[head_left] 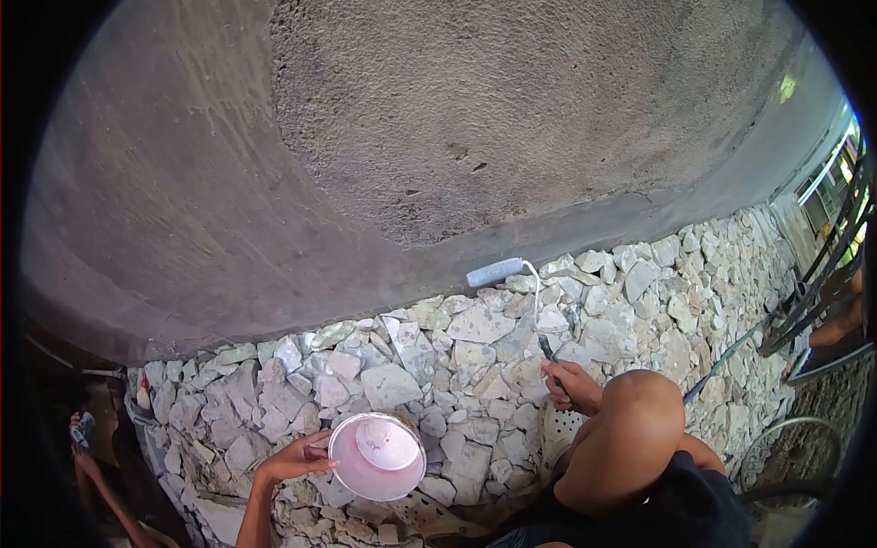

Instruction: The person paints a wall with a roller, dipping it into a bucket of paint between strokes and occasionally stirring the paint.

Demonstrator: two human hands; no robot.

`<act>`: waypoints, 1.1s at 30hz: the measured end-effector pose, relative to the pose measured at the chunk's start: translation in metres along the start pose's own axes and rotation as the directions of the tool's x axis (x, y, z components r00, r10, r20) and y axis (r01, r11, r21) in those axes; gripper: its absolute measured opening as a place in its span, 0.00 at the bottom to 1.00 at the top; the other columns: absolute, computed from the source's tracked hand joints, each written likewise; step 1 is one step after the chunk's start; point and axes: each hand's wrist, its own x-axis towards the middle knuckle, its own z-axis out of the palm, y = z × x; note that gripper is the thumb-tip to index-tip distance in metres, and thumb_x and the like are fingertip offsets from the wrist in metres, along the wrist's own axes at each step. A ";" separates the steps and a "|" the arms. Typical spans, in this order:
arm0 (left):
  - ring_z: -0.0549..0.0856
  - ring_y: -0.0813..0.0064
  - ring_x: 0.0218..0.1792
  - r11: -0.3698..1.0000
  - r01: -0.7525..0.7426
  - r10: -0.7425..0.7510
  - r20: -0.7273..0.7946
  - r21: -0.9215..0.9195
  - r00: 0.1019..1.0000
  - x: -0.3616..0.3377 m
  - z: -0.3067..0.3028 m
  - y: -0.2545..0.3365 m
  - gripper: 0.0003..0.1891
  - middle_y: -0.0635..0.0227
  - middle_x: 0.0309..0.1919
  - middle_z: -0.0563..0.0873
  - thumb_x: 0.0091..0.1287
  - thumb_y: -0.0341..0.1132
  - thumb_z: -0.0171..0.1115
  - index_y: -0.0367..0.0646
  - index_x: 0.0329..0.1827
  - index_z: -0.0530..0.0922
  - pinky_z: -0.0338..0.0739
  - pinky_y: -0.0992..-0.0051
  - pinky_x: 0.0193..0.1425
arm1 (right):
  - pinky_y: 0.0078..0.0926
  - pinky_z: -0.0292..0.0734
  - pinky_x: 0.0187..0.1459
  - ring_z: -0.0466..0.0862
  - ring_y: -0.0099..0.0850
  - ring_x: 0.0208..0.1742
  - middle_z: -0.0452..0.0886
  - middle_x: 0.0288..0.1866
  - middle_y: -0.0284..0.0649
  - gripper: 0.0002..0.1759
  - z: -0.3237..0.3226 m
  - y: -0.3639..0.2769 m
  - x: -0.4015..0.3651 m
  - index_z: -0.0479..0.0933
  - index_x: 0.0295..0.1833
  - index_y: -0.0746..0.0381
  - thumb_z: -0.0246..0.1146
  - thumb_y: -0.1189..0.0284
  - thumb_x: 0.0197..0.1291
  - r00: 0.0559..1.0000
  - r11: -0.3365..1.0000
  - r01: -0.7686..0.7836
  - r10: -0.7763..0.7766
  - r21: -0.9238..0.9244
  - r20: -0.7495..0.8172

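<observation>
My left hand grips the rim of a bucket, which is tilted so its inside shows. Pale pinkish-white paint lies in the bottom. In my right hand is the dark handle of a paint roller. Its light blue-grey sleeve is at the foot of the grey wall, joined to the handle by a bent white rod. My bent knee partly covers the right forearm. Under me, a clog with holes rests on the stones.
Broken pale stones cover the ground along the wall. At far left, another person's hand holds a small object. Dark metal bars and part of another person's limb are at right. A hose crosses the stones.
</observation>
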 end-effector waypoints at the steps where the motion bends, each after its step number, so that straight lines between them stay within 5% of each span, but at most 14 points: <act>1: 0.82 0.80 0.41 1.000 -0.014 0.014 0.003 -0.009 1.000 0.000 0.000 0.001 0.44 0.63 0.45 0.86 0.62 0.42 0.70 0.43 0.76 0.52 0.78 0.77 0.44 | 0.19 0.53 0.16 0.57 0.18 0.14 0.56 0.15 0.27 0.17 0.003 -0.001 0.002 0.67 0.40 0.58 0.55 0.55 0.69 1.000 1.000 0.000 0.000 0.002 -0.002; 14: 0.81 0.81 0.39 1.000 -0.004 0.003 0.021 0.021 1.000 0.001 -0.003 -0.004 0.43 0.66 0.43 0.86 0.61 0.42 0.70 0.45 0.76 0.53 0.77 0.78 0.44 | 0.16 0.53 0.14 0.59 0.16 0.14 0.63 0.17 0.28 0.15 0.016 -0.048 -0.003 0.65 0.30 0.58 0.57 0.63 0.67 0.995 0.992 -0.051 0.041 0.114 0.087; 25: 0.81 0.80 0.40 1.000 -0.021 0.020 0.064 0.019 0.998 0.002 -0.006 0.003 0.43 0.65 0.43 0.86 0.61 0.43 0.70 0.45 0.76 0.54 0.76 0.77 0.44 | 0.14 0.52 0.13 0.60 0.15 0.13 0.63 0.16 0.27 0.13 0.015 -0.060 0.003 0.65 0.33 0.59 0.57 0.65 0.67 0.992 0.988 -0.097 0.086 0.124 0.090; 31: 0.81 0.80 0.37 0.998 -0.003 0.005 -0.029 0.068 1.000 -0.004 0.002 0.005 0.44 0.65 0.42 0.86 0.61 0.45 0.70 0.44 0.76 0.54 0.76 0.77 0.43 | 0.14 0.51 0.12 0.60 0.15 0.14 0.62 0.16 0.27 0.12 0.023 -0.090 -0.055 0.65 0.34 0.58 0.57 0.65 0.67 0.988 0.995 -0.034 0.019 0.097 0.153; 33: 0.83 0.77 0.39 0.998 -0.010 0.012 -0.036 0.059 0.999 -0.003 0.002 0.007 0.42 0.62 0.42 0.85 0.62 0.36 0.69 0.43 0.75 0.54 0.80 0.74 0.44 | 0.14 0.52 0.13 0.60 0.15 0.14 0.62 0.16 0.26 0.12 0.023 -0.085 -0.047 0.66 0.34 0.58 0.57 0.66 0.67 0.987 0.996 -0.032 0.017 0.086 0.162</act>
